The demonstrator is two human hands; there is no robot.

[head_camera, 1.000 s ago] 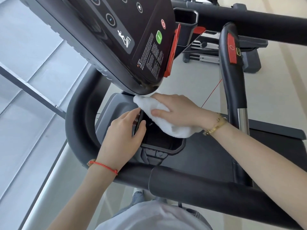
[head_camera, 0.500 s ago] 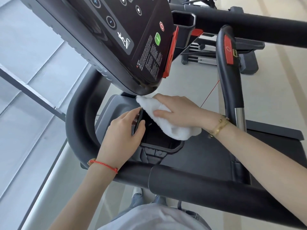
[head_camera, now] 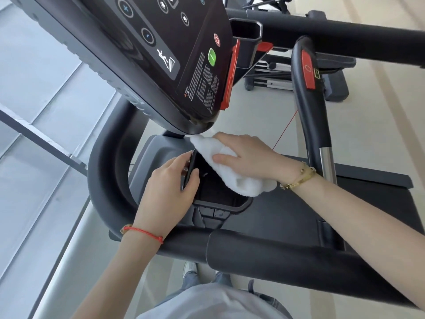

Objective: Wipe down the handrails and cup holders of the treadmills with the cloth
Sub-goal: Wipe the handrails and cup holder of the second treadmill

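While under right hand (head_camera: 247, 157), cloth (head_camera: 232, 173) over cup holder (head_camera: 239, 204)

The right hand (head_camera: 247, 155) lies flat on a white cloth (head_camera: 232, 171), pressing it onto the far rim of the cup holder (head_camera: 220, 199), a dark rectangular recess in the grey tray under the treadmill console (head_camera: 161, 54). One corner of the cloth touches the console's lower edge. The left hand (head_camera: 170, 189) grips a thin black piece (head_camera: 192, 166) standing upright at the holder's left side, thumb on its inner face. A red string bracelet (head_camera: 142, 232) circles the left wrist and a gold bracelet (head_camera: 299, 178) the right. The black handrail (head_camera: 108, 171) curves round the tray's left side and runs across below both forearms. Another handrail (head_camera: 310, 107) with a red button rises to the right.
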